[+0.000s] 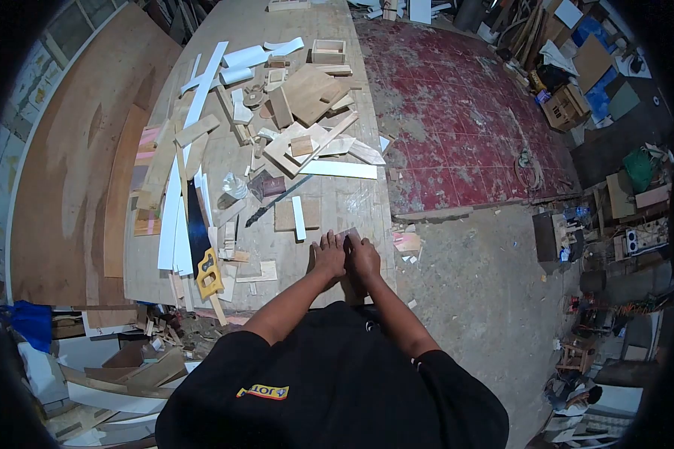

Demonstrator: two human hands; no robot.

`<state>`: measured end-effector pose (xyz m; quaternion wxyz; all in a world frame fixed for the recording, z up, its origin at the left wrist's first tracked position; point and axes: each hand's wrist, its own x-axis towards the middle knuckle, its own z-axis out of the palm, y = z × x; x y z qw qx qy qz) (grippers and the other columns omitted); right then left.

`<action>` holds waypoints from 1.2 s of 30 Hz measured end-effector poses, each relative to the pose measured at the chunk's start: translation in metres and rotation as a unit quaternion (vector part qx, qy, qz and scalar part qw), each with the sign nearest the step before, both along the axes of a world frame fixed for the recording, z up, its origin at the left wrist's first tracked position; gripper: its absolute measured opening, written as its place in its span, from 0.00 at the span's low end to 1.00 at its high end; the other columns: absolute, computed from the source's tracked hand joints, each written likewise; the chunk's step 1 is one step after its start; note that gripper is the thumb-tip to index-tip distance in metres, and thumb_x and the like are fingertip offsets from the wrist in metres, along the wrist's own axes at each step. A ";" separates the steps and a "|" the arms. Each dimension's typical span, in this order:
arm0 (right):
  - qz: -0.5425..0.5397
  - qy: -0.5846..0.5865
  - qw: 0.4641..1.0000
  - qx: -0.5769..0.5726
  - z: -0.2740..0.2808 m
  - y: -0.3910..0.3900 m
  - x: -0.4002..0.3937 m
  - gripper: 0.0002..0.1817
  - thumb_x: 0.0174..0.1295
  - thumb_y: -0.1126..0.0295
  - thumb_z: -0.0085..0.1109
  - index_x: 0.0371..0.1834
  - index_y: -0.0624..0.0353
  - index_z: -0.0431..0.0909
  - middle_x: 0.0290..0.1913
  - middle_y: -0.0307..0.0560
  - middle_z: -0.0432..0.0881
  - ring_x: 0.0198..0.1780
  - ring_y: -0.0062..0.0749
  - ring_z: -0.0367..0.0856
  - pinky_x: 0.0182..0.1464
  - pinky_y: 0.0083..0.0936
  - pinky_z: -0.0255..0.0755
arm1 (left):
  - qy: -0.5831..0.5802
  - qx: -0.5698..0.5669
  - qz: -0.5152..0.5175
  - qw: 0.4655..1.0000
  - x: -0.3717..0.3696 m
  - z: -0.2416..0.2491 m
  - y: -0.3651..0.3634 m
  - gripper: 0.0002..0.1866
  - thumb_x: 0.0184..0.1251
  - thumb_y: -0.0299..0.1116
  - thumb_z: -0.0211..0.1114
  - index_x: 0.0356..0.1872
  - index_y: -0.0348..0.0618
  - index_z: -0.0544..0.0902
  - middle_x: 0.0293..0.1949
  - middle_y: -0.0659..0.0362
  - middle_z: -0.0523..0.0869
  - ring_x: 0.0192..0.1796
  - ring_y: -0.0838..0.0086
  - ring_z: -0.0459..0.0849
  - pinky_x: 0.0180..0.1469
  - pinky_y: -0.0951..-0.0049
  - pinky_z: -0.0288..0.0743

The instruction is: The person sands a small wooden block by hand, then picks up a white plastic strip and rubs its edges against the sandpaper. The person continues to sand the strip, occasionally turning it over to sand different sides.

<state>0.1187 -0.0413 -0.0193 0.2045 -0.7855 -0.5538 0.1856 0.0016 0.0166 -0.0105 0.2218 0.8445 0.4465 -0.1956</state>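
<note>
At the near right edge of the wooden workbench (277, 251), my left hand (328, 256) rests palm down with its fingers a little apart. Close beside it, my right hand (365, 258) has its fingers bent around a small piece too small to make out. A thin brownish piece (347, 234) shows between the fingertips of both hands. Just beyond my left hand lies a square wooden board (284, 215) with a narrow white strip (299, 218) across it. A dark rod-like tool (277, 202) lies diagonally behind the board.
A handsaw with a yellow handle (209, 273) lies on the bench's left side beside long white strips (174, 232). Wooden offcuts and small boxes (328, 51) are heaped farther back. A large plywood sheet (75, 165) stands at the left. Stored materials line the right.
</note>
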 end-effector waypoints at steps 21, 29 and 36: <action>0.023 -0.028 0.999 -0.038 0.018 0.009 -0.003 0.12 0.56 0.70 0.55 0.42 0.60 0.81 0.37 0.63 0.83 0.41 0.58 0.84 0.43 0.49 0.78 | 0.011 -0.012 0.003 1.000 -0.003 0.006 0.000 0.57 0.50 0.43 0.73 0.76 0.36 0.47 0.78 0.41 0.42 0.78 0.44 0.46 0.71 0.29 0.43; 0.198 -0.075 0.939 -0.270 0.017 0.005 0.025 0.10 0.59 0.69 0.56 0.41 0.61 0.79 0.38 0.62 0.83 0.41 0.57 0.84 0.42 0.47 0.79 | 0.023 0.001 0.009 1.000 0.001 -0.001 -0.001 0.59 0.47 0.45 0.75 0.76 0.36 0.47 0.78 0.42 0.42 0.78 0.45 0.48 0.70 0.28 0.43; 0.065 -0.037 0.996 -0.057 0.023 0.017 0.008 0.12 0.60 0.64 0.57 0.41 0.59 0.80 0.36 0.63 0.83 0.40 0.58 0.84 0.42 0.49 0.77 | 0.024 -0.001 0.007 1.000 0.001 0.010 -0.002 0.59 0.48 0.45 0.75 0.76 0.36 0.47 0.78 0.42 0.43 0.78 0.45 0.49 0.71 0.28 0.43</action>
